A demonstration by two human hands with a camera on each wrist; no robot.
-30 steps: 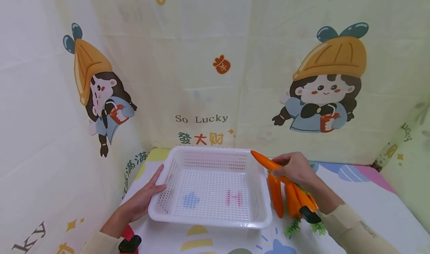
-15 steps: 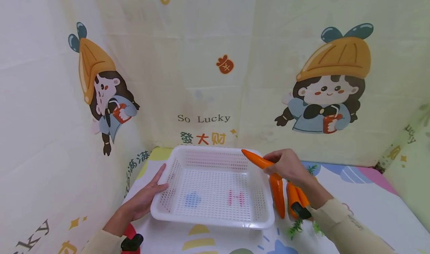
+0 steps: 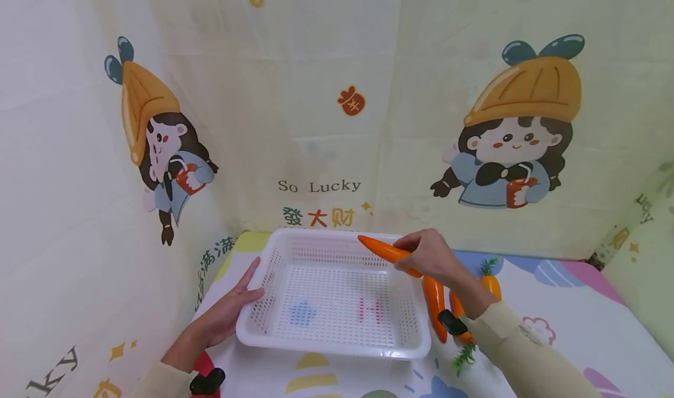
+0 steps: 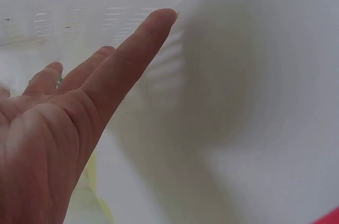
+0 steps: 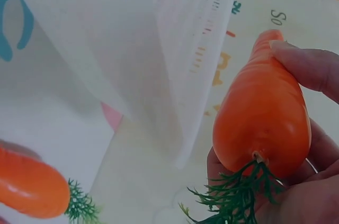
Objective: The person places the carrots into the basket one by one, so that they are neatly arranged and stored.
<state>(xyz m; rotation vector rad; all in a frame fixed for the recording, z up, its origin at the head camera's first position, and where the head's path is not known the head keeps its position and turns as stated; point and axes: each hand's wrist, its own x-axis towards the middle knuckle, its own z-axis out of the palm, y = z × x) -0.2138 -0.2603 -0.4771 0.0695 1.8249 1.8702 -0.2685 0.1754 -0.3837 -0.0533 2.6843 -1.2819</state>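
A white perforated plastic basket sits in front of me in the head view, with nothing inside it. My left hand holds its left side, thumb over the rim and fingers along the outer wall; the left wrist view shows those fingers fairly straight against the wall. Over the basket's back right corner, my right hand grips an orange carrot, tip pointing left. In the right wrist view this carrot shows green leaves at its thick end.
Right of the basket lie more carrots, including one along its side and one farther back; my right forearm partly covers them. A red object shows beside my left wrist. Printed cloth walls stand behind the table.
My right hand has moved left with the carrot, from beside the basket's right edge to over its back right corner. My left hand stays on the basket.
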